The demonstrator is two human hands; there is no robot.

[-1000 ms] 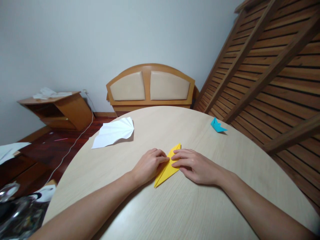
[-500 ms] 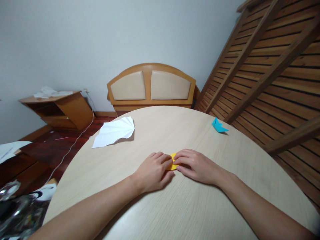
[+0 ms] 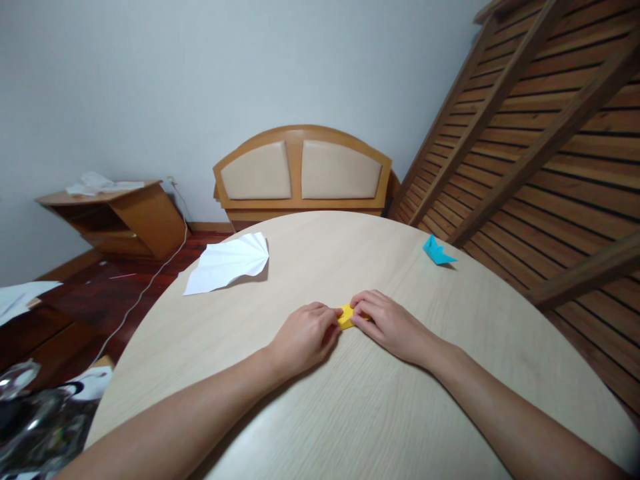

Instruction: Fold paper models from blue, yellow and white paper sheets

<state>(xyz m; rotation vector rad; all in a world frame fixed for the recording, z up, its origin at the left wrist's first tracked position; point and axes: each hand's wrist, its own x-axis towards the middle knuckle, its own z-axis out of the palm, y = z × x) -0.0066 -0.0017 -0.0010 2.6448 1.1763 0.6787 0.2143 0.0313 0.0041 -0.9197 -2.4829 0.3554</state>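
Two bare forearms reach across a round, pale wooden table (image 3: 350, 413) toward a small piece of folded yellow paper (image 3: 346, 316) lying flat near the table's middle. The left hand (image 3: 303, 337) rests palm down, its fingers curled and its fingertips pressing the paper's left edge. The right hand (image 3: 390, 325) lies opposite, fingers bent, with its fingertips pinning the paper's right side; only a small yellow patch shows between the two hands. Farther back on the left of the table lies a pleated white paper fan shape (image 3: 229, 264). Near the table's far right edge sits a small blue folded paper figure (image 3: 436, 251). Behind the table stands a wooden headboard with cream panels (image 3: 301, 171).
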